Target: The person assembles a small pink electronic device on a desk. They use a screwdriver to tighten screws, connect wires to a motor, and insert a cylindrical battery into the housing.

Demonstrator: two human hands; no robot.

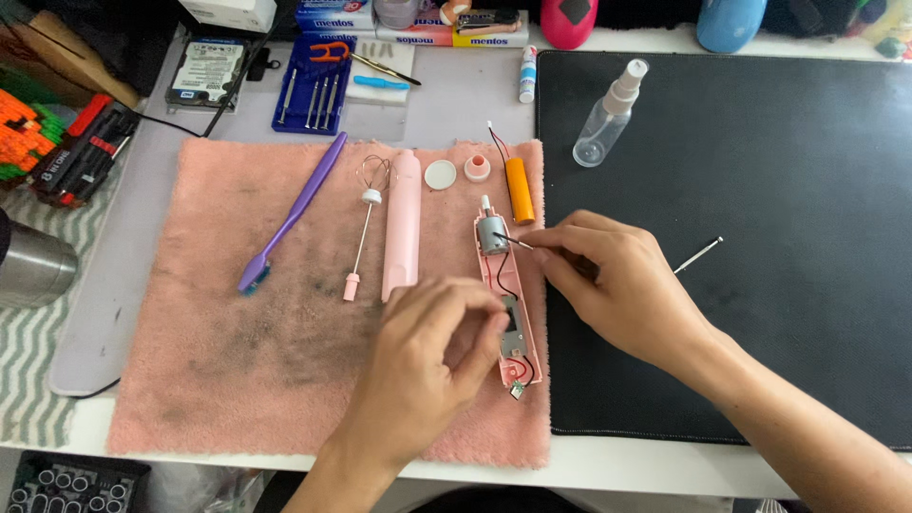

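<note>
Casing half (pixel 510 313): pink, opened, motor (pixel 492 234) inside, on pink towel (pixel 237 351).
Left hand (pixel 427 356): fingers curled, steadying casing half.
Right hand (pixel 608 275): pinching thin tool (pixel 518 241) at motor.

Fluffy pink cloth towel (pixel 237 380), rough and grey-smudged. Smooth matt pink plastic housing (pixel 524 313) carrying a shiny metal motor (pixel 491 234). Glossy purple plastic toothbrush (pixel 294 211). Matt black mat (pixel 760 190). Clear plastic spray bottle (pixel 608 119). Brushed steel cup (pixel 33 266).

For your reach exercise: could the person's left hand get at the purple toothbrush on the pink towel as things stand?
Probably yes. The left hand rests at the opened pink casing; the purple toothbrush lies uncovered to its left, with only bare pink towel between.
</note>
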